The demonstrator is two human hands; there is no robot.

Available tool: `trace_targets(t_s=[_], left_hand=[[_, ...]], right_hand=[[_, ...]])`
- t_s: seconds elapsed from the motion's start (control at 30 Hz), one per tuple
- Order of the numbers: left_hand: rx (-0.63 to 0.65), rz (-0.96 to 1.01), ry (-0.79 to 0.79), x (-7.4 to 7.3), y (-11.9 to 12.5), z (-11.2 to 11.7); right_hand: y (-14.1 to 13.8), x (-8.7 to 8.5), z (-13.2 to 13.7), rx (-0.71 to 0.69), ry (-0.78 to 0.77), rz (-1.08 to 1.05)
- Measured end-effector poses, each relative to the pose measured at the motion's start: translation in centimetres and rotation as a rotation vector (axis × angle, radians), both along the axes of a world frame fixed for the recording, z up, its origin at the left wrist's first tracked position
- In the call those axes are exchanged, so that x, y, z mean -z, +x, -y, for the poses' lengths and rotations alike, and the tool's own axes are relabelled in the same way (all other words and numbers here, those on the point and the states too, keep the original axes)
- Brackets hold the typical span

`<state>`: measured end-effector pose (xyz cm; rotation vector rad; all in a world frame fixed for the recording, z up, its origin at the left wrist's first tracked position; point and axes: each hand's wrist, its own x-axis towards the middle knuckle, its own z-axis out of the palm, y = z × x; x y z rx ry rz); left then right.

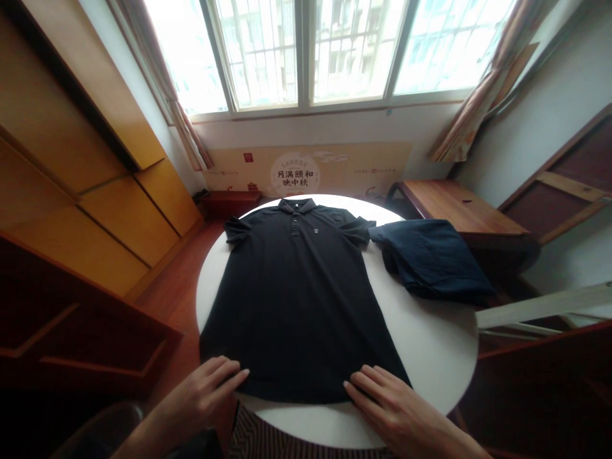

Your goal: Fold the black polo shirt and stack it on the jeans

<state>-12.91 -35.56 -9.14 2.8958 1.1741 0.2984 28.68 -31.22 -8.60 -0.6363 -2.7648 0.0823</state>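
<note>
A black polo shirt (299, 287) lies spread flat, front up, on a round white table (430, 344), collar at the far side and hem toward me. My left hand (203, 389) rests with fingers stretched flat on the hem's left corner. My right hand (387, 405) lies flat with fingers extended on the hem's right corner. Neither hand holds anything.
A folded dark blue garment (433, 258) sits on the table's right edge. A wooden bench (454, 207) stands behind it. Wooden cabinets (95, 191) line the left wall. A printed board (306, 169) leans under the window. A pale plank (540, 306) juts in from the right.
</note>
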Motion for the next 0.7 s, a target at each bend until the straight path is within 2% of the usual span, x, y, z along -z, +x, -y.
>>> trace_targets(t_s=[0.2,0.37,0.43,0.5,0.57,0.63,0.7], left_hand=[[-0.297,0.063,0.102,1.1,-2.1,1.2],[-0.282,0.043,0.038,2.5,-4.6,2.3],[-0.276,0.055,0.008,2.5,-5.2,2.6],[-0.297,0.089,-0.087,1.7,-5.3,2.9],[-0.339,0.130,-0.274,0.2,-5.0,2.9],[-0.389,0.170,-0.470,-1.7,-4.4,2.5],[-0.440,0.230,-0.594,-3.3,-4.1,1.0]], right_hand=[[2.2,-0.6,0.0,0.040,-0.010,0.000],[3.6,-0.2,-0.7,0.042,0.012,0.004],[4.0,0.2,-0.7,0.049,0.010,0.015],[4.4,0.5,-0.5,0.065,-0.034,0.035],[4.8,0.3,-0.1,0.076,-0.102,0.055],[5.3,-0.6,0.0,0.085,-0.164,0.071],[5.3,-2.0,-0.4,0.082,-0.206,0.075]])
